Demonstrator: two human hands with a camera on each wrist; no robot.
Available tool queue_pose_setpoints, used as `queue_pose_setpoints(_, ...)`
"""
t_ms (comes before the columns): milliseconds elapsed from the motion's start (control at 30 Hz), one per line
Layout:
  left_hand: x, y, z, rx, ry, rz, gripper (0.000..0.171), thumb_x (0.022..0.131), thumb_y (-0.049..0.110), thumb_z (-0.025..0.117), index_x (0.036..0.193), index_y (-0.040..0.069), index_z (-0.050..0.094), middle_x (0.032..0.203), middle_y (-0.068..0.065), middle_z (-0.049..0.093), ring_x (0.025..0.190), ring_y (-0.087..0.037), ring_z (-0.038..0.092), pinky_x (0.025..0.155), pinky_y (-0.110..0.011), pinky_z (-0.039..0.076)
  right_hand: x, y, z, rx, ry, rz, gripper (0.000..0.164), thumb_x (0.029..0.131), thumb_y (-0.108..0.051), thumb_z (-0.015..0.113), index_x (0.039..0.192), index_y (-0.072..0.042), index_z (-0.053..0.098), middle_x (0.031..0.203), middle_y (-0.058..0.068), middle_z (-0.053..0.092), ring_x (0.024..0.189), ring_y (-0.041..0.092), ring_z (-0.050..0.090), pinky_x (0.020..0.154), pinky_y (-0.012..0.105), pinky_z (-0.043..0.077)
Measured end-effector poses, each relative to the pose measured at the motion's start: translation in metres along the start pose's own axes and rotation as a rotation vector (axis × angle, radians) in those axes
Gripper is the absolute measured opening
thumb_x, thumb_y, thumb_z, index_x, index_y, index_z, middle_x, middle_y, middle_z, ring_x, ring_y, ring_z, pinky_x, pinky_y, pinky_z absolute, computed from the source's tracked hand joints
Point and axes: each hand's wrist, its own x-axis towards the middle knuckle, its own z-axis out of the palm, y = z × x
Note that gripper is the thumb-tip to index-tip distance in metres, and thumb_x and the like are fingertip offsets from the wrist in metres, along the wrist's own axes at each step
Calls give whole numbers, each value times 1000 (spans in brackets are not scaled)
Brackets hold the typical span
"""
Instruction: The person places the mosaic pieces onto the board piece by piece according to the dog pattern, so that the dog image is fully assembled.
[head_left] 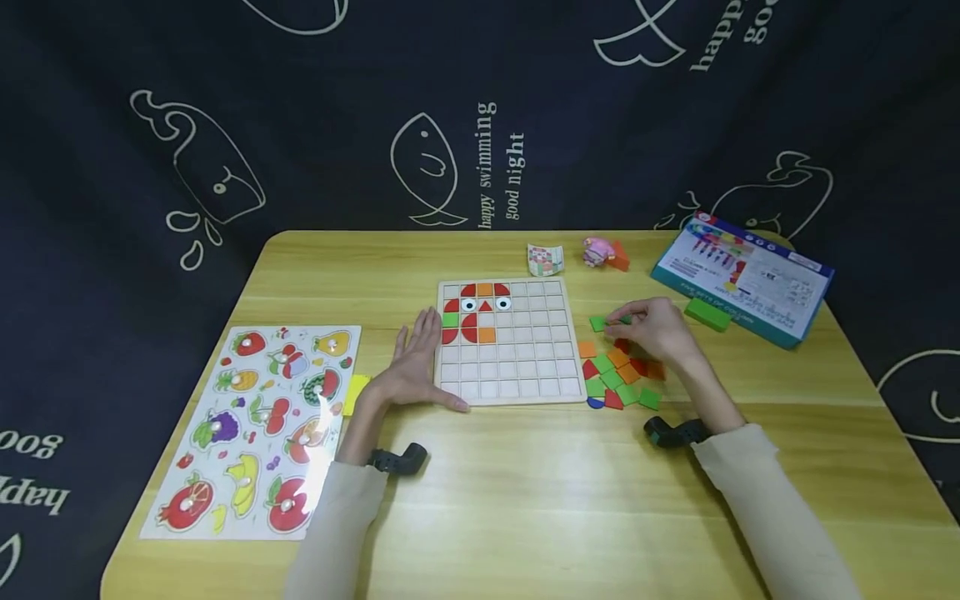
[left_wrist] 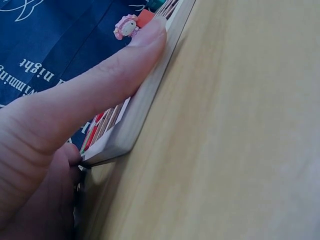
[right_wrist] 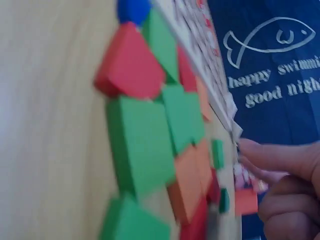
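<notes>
My left hand (head_left: 411,367) rests at the near left corner of a wooden grid board (head_left: 512,388), fingers spread along its left side. In the left wrist view the thumb (left_wrist: 112,72) lies straight along the board's front edge. Red, orange and green tiles and two eye tiles (head_left: 468,305) sit in the upper left cells. Over the far end of a loose tile pile (head_left: 617,360) is my right hand (head_left: 654,327), thumb and forefinger close together beside a green tile (head_left: 597,323). I cannot tell whether a tile is between those fingertips.
A fruit puzzle board (head_left: 251,433) lies at the left, with a yellow piece (head_left: 356,394) beside it. Behind the grid board are a small picture card (head_left: 545,260) and a pink figurine (head_left: 597,252). A game box (head_left: 742,279) and a green block (head_left: 707,314) are at the right.
</notes>
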Motion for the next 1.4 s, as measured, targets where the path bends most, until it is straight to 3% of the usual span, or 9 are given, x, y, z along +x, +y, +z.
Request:
queue_pose_setpoints(133, 0, 0, -1, 5, -3, -8, 154, 50, 69, 83, 154, 11, -14, 162, -8, -20, 150, -24, -21, 121, -53, -13, -1, 10, -5, 17, -57, 71, 33, 81, -28, 78, 107, -9, 73, 60, -3, 39, 53, 18, 35, 46, 28, 23)
queue_pose_setpoints(267, -2, -2, -3, 6, -2, -24, 154, 50, 69, 83, 154, 12, -14, 162, -6, -21, 150, -22, -22, 121, -52, -14, 2, 19, -4, 92, -87, 120, 37, 79, -29, 79, 109, -9, 73, 69, -9, 58, 61, 14, 39, 51, 27, 24)
queue_pose_setpoints(367, -2, -2, -3, 1, 0, -21, 153, 50, 69, 83, 154, 12, -15, 162, -6, -21, 150, -22, -22, 121, -52, -14, 3, 23, -3, 119, -49, 131, 38, 80, -30, 78, 112, -9, 72, 87, -7, 65, 67, 13, 38, 56, 27, 26)
queue_pose_setpoints(433, -2, -2, -2, -3, 0, -21, 153, 51, 69, 83, 154, 12, -14, 162, -7, -20, 150, -22, -22, 121, -52, -14, 2, 26, -4, 104, -11, 144, 42, 79, -34, 79, 113, -11, 71, 90, -3, 62, 65, 14, 35, 59, 28, 26)
queue_pose_setpoints(700, -1, -2, 1, -7, -4, -27, 154, 49, 70, 83, 154, 12, -13, 162, -6, -20, 150, -22, -21, 121, -52, -13, 0, 32, -7, 105, 68, 224, 49, 75, -39, 82, 111, -8, 70, 75, -8, 57, 63, 14, 35, 59, 29, 29)
queue_pose_setpoints(867, -1, -1, 1, -10, -5, -25, 153, 50, 69, 83, 154, 12, -13, 162, -6, -20, 150, -22, -22, 121, -51, -14, -1, 30, -4, 48, 50, 191, 42, 80, -39, 77, 112, -13, 71, 95, 4, 60, 75, 19, 38, 64, 29, 27)
queue_pose_setpoints(1100, -1, 0, 0, -12, -3, -21, 152, 51, 68, 84, 154, 11, -12, 163, -7, -19, 150, -22, -21, 121, -52, -14, 1, 21, 1, 117, 21, 217, 48, 77, -37, 80, 115, -10, 69, 88, -1, 47, 82, 20, 34, 67, 31, 25)
queue_pose_setpoints(1267, 0, 1, 0, -3, -7, -17, 153, 51, 69, 83, 154, 11, -13, 162, -7, -20, 150, -23, -21, 121, -52, -14, 9, 20, 1, 159, -8, 212, 43, 80, -30, 78, 117, -10, 69, 85, -1, 44, 69, 15, 33, 62, 29, 24)
queue_pose_setpoints(1400, 1, 1, 1, -3, -8, -4, 153, 51, 70, 82, 154, 11, -14, 162, -8, -20, 150, -24, -21, 121, -53, -14, 12, 26, -4, 184, -28, 198, 42, 85, -26, 74, 123, -9, 66, 112, 10, 62, 82, 16, 42, 72, 26, 33)
